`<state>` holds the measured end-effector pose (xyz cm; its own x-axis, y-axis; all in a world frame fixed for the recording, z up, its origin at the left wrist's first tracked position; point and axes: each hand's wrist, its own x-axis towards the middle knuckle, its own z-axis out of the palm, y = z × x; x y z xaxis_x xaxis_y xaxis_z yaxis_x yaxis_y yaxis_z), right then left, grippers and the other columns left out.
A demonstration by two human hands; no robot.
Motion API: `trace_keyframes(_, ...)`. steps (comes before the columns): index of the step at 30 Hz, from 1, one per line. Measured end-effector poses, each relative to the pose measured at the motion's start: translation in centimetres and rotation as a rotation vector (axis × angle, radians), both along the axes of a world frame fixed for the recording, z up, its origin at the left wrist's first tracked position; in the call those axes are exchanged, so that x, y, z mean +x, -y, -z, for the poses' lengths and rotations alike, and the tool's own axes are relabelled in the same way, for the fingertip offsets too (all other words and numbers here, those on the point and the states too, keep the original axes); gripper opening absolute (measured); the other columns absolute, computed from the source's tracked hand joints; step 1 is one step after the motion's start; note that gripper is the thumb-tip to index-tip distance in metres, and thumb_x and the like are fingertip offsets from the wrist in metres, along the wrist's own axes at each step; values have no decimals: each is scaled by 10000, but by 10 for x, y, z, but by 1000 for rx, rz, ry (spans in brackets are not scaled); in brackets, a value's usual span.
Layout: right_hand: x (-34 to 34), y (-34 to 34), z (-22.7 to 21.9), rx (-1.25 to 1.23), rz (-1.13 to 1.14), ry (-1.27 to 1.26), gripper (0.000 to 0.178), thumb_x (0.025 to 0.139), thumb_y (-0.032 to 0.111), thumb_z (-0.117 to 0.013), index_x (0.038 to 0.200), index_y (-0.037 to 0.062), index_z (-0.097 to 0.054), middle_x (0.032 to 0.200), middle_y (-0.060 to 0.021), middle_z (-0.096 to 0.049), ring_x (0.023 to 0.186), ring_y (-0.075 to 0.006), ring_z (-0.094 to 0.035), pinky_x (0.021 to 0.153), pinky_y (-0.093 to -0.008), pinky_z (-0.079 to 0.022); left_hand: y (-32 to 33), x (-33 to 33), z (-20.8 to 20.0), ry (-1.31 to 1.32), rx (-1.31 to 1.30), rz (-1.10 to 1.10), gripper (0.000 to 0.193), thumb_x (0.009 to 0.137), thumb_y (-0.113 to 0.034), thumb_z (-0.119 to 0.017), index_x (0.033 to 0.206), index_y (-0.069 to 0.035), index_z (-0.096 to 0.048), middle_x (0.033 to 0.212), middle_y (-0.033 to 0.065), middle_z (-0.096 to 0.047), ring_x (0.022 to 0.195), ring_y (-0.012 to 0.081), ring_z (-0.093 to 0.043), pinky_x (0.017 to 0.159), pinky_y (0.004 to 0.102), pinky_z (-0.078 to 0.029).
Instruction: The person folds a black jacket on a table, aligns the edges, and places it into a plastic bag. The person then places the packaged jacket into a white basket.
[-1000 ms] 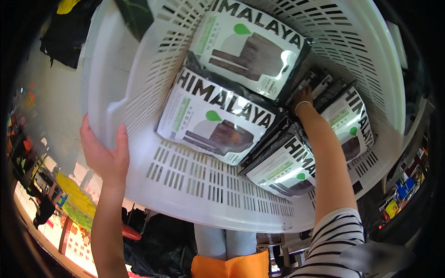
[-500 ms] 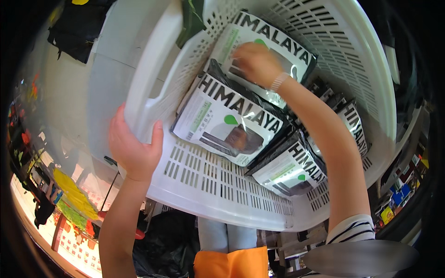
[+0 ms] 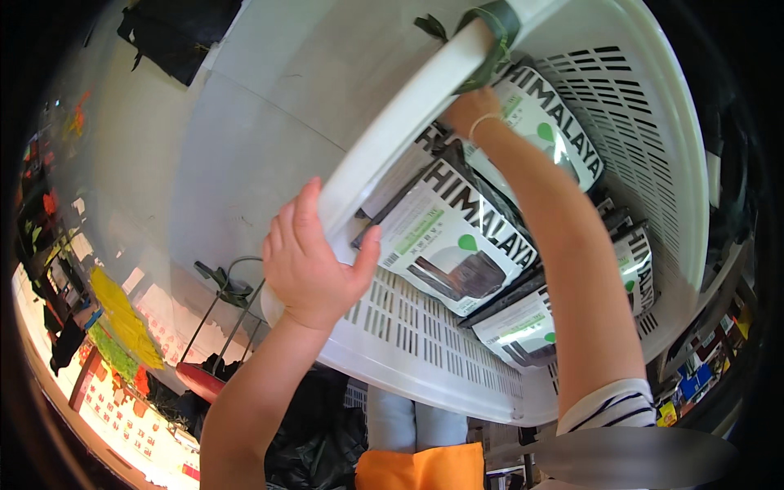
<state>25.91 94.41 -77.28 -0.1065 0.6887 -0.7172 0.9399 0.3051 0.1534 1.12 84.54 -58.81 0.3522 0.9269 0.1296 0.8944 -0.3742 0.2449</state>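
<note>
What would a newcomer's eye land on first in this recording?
The large white slotted plastic basket, filling the centre and right, with flat white plastic packages inside. The left hand holds the basket's left rim; the right hand is by the far package. Bright orange cloth shows at the bottom edge.

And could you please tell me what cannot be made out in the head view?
Head view:
Right hand: fingers blurred and partly hidden by the white basket's rim; grip unclear.
Topmost pack: partly covered by the right forearm.
Lowest pack: right side behind the same forearm.
Basket's far end: cut off by the picture's upper edge.
</note>
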Motion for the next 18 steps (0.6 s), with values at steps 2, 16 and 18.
trace_keyframes(2,33,-7,39,269,155,-133,524,940,463,-398,1289,103,-549,1389,-68,-463,1326,-243,-362,1102,-480,-190,-2,2,1,-7,31,4,723,716,-437,-696,1259,-17,-468,1049,114,-572,886,293,-567,729,381,-446)
trace_keyframes(16,14,13,1,95,63,-230,302,912,215,-454,1073,123,-692,1048,-142,-645,1053,-309,-598,832,-480,-453,-1,-1,1,-52,83,-20,696,713,-427,-703,1238,-24,-489,1022,91,-590,843,267,-575,700,351,-445)
trace_keyframes(18,-29,18,33,61,546,-622,284,846,228,-518,975,54,-701,1016,-171,-657,1019,-334,-615,875,-444,-478,-2,2,4,-41,90,-7,696,713,-427,-702,1239,-24,-486,1021,94,-587,844,272,-573,701,356,-446)
